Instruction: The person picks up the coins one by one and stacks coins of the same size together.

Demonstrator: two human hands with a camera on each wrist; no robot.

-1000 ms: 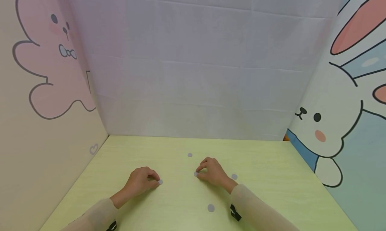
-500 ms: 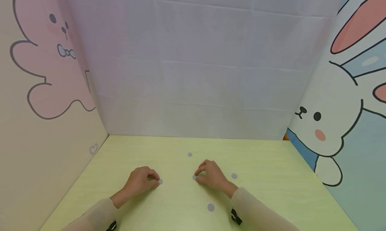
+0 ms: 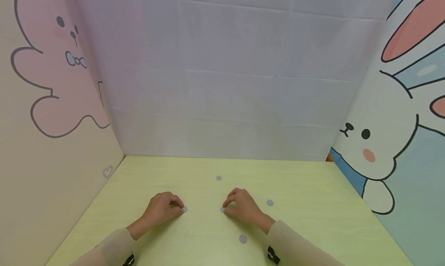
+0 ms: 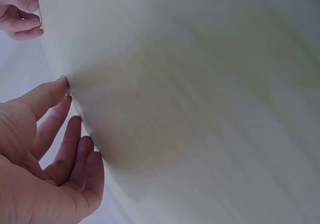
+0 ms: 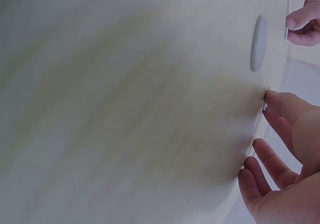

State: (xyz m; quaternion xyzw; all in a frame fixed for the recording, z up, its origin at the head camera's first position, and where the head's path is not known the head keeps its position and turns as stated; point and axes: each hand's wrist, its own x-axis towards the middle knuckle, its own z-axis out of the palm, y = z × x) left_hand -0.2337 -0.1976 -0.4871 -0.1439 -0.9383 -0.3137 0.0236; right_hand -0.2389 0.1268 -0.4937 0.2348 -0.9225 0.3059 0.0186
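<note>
On the pale yellow table (image 3: 205,235), my left hand (image 3: 161,210) pinches a small flat grey disc (image 3: 185,209) at its edge between thumb and forefinger. Level with it on the right, my right hand (image 3: 243,207) pinches a second grey disc (image 3: 222,209) in the same manner. A gap of bare tabletop separates the two discs. Both pinched discs lie flat at the table surface and are partly covered by fingertips. In the right wrist view, the other fingers of the right hand (image 5: 285,169) touch the table. The left wrist view has the left hand (image 4: 50,149) likewise low on the tabletop.
Three more grey discs lie loose: one farther back (image 3: 218,178), one right of the right hand (image 3: 270,202), and one nearer the front (image 3: 243,239). A white cloth wall (image 3: 222,84) stands behind the table. Printed panels flank it, a bear left (image 3: 52,77) and a rabbit right (image 3: 386,150).
My right hand has slid its disc toward me and slightly left across the table. The left hand and the loose discs stay where they were.
</note>
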